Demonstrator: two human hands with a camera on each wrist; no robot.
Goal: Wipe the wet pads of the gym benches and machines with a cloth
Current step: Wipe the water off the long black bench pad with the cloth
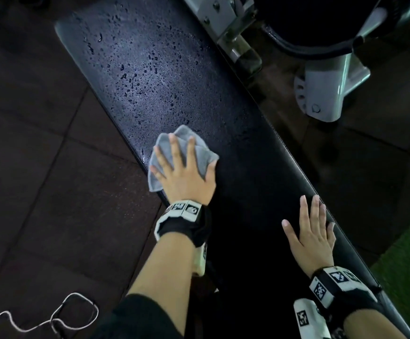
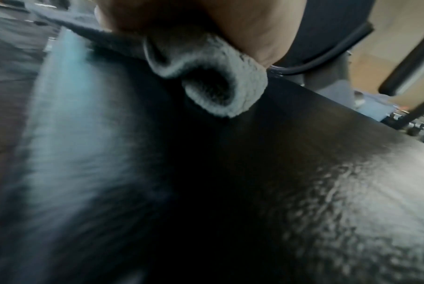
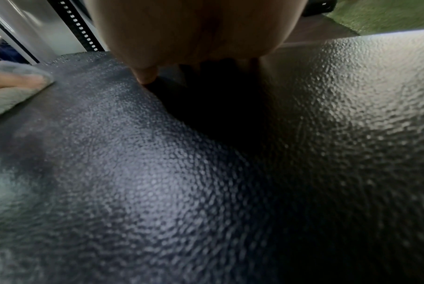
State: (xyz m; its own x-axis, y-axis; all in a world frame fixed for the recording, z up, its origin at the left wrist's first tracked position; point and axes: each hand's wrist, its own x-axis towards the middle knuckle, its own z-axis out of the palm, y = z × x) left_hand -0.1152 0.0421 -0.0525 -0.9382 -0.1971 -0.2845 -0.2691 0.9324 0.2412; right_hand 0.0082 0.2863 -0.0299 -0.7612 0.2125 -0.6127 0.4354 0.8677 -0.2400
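Note:
A long black bench pad (image 1: 165, 77) runs from near right to far left; its far half is beaded with water drops, its near half looks dark and smooth. My left hand (image 1: 182, 172) presses a folded grey cloth (image 1: 200, 152) flat on the pad near its left edge, fingers spread and straight. A rolled fold of the cloth (image 2: 220, 84) shows under the palm in the left wrist view. My right hand (image 1: 314, 231) rests flat on the pad's right edge, fingers straight, holding nothing. In the right wrist view the pebbled pad (image 3: 181, 173) fills the frame, with the cloth (image 3: 9, 96) at the left.
Dark rubber floor tiles (image 1: 28, 167) lie left of the bench, with a white cord (image 1: 59, 314) looped on them. A grey machine base (image 1: 331, 91) and frame stand close on the right. Green turf (image 1: 409, 260) borders the near right.

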